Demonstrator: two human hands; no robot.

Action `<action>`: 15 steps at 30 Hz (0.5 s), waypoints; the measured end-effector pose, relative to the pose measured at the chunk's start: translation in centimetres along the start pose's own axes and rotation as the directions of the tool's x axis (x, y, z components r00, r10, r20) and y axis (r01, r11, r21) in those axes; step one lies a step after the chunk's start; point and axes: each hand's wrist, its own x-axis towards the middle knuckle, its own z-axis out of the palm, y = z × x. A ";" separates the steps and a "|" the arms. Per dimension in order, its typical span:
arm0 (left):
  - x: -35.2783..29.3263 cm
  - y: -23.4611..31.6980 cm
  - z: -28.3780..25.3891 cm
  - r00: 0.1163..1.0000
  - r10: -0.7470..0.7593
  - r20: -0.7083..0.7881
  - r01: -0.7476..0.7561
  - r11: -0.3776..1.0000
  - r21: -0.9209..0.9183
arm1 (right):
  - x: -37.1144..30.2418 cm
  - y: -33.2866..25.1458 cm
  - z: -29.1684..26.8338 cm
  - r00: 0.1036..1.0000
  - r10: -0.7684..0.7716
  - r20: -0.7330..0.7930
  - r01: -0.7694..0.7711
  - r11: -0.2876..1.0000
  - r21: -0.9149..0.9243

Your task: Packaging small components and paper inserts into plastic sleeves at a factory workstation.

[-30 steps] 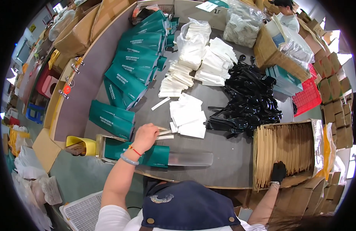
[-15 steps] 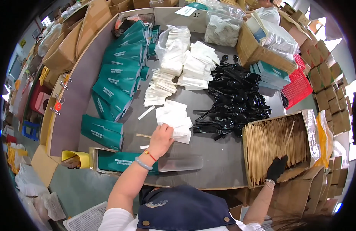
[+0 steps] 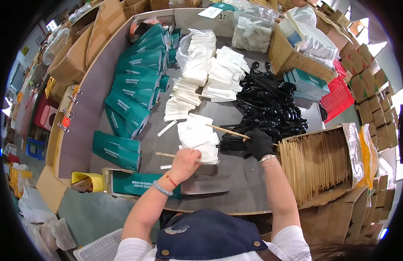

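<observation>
My left hand (image 3: 187, 164), bare, is closed over a loose pile of white paper packets (image 3: 197, 132). Out of its fist on the left sticks the tip of a thin pale strip (image 3: 164, 154); the rest is hidden by the fingers. In a black glove, my right hand (image 3: 258, 143) grips wooden chopsticks (image 3: 225, 130), whose ends point left toward the packets. Behind that hand lies a heap of black plastic spoons and forks (image 3: 271, 104). To its right stands an open carton packed with wooden chopsticks (image 3: 317, 169).
Green printed sleeves (image 3: 127, 104) are fanned along the left wall. More of them lie in a small box (image 3: 131, 182) at the front edge, beside a clear plastic sleeve (image 3: 203, 187). A red basket (image 3: 338, 102) stands at the right. Another person (image 3: 303, 17) is at the far right.
My right hand has come from the chopstick carton leftward to the front of the black cutlery, bringing chopsticks with it. My left hand stays over the white packets, slightly lower.
</observation>
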 end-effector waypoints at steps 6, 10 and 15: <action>-4.9 3.2 -2.5 0.991 -0.001 0.136 0.012 0.997 -0.079 | -2.2 -2.5 -2.1 0.990 -0.102 -0.093 0.096 0.993 -0.067; -8.1 4.4 -3.0 0.982 -0.102 -0.156 0.099 0.995 -0.029 | -6.0 -5.8 -1.1 0.932 -0.361 -0.020 0.357 0.909 0.214; -10.5 6.5 -2.1 0.999 0.043 -0.009 -0.041 0.986 0.163 | -8.8 -8.7 3.9 0.885 -0.418 0.203 0.339 0.880 0.332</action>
